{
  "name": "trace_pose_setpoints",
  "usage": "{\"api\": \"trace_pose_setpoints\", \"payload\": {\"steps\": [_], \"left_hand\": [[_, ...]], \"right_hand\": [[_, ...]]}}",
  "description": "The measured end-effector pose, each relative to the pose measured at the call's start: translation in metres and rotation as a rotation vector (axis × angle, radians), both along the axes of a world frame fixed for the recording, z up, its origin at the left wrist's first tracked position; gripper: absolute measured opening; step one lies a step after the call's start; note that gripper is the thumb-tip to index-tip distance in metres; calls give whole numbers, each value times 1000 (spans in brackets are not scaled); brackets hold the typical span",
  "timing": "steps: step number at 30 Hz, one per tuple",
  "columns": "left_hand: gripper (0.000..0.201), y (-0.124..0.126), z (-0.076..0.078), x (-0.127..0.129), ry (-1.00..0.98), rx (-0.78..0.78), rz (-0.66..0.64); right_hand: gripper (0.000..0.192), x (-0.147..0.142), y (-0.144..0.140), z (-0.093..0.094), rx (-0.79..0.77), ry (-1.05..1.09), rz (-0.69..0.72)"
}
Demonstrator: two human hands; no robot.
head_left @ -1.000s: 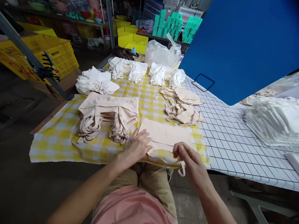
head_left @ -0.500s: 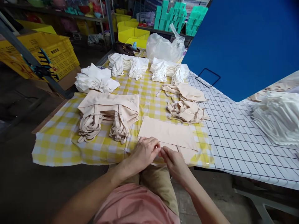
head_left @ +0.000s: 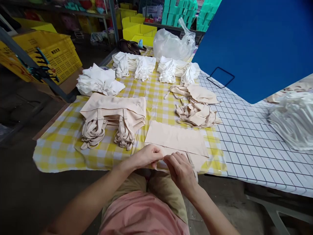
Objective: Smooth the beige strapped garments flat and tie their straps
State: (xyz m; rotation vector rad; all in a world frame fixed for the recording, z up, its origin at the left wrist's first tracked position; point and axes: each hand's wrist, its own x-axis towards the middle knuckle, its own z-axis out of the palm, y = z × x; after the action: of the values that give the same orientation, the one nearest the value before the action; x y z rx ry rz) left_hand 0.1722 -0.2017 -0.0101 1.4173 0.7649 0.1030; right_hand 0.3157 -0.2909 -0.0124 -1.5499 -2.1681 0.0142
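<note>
A beige camisole (head_left: 177,137) lies folded flat at the table's near edge, with a thin strap hanging on its right side. My left hand (head_left: 148,155) is closed in a pinch at the camisole's near edge. Close against it, my right hand (head_left: 180,168) is closed too, its fingertips meeting those of the left on the cloth. The exact bit between the fingertips is hidden. On the left sits a neat stack of beige camisoles (head_left: 113,106), their straps bunched in two bundles. Behind the folded one is a loose heap of beige camisoles (head_left: 199,114).
White strapped garments (head_left: 134,62) lie stacked farther back, near a crumpled white pile (head_left: 99,80). A plastic bag (head_left: 172,45) stands behind them. To the right are a blue board (head_left: 251,45) and a white stack (head_left: 293,120). A yellow crate (head_left: 61,52) stands left of the table.
Both hands have shifted slightly left, still pinched together. More of the strap now shows beside my right hand. The view has tilted down a little.
</note>
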Motion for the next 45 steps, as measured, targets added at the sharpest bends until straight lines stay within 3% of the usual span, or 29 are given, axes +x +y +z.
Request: {"api": "trace_pose_setpoints", "payload": {"steps": [2, 3, 6, 8, 10, 13, 16, 22, 30, 45], "left_hand": [[22, 4, -1, 1, 13, 82, -11], [20, 6, -2, 2, 26, 204, 16], [15, 13, -10, 7, 93, 758, 72], [19, 18, -17, 11, 151, 1067, -13], [15, 23, -24, 16, 203, 1240, -128], [11, 28, -32, 22, 220, 1352, -189], [13, 31, -37, 26, 205, 1351, -138], [11, 40, -41, 31, 176, 1126, 7], [15, 49, -34, 33, 152, 974, -36], [15, 51, -30, 31, 138, 937, -49]], "right_hand": [[23, 4, 4, -1, -19, 59, -12], [22, 7, 7, -2, -40, 116, -29], [17, 18, 19, -8, -137, 302, -114], [15, 25, 28, -14, -201, 366, -170], [14, 30, 36, -17, -257, 389, -210], [15, 35, 44, -18, -346, 393, -241], [16, 37, 49, -13, -438, 408, -262], [15, 41, 63, -8, -533, 383, -244], [13, 43, 77, -3, -577, 202, -198], [18, 42, 80, 0, -597, 104, -214]]}}
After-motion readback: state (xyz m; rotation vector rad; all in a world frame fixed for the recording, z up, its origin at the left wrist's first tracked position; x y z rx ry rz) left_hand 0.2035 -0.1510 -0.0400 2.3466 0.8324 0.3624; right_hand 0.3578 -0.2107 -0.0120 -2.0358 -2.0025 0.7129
